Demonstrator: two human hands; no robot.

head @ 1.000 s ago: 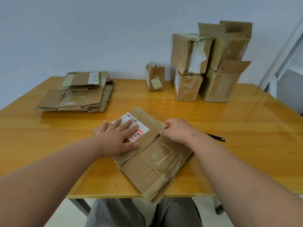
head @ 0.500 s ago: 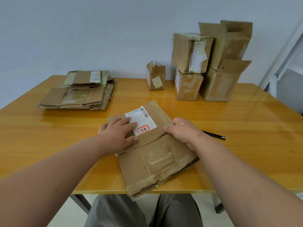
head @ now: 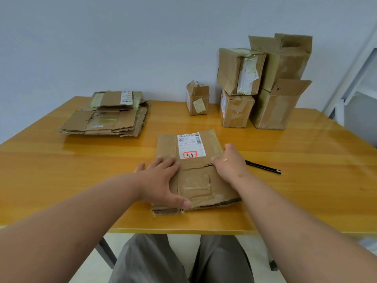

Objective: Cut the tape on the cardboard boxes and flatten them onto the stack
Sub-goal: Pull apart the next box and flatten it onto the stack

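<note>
Cardboard of the flattened box (head: pixel 193 170) lies under my left hand (head: pixel 161 180) and right hand (head: pixel 228 164), each grip spread flat; next I carry it to the stack (head: pixel 108 117).

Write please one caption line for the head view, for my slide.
Both hands, left and right, press a flattened box on the table, stack at left.

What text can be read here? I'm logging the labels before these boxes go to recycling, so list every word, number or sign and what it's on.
Nothing reads clearly enough to quote.
Flattened box, white shipping label: barcode and small print, too blurred.
Same label, red-ringed stamp: two handwritten characters, not legible.
Stack of flattened boxes, label: too small.
Upright boxes, labels: blurred.
</note>
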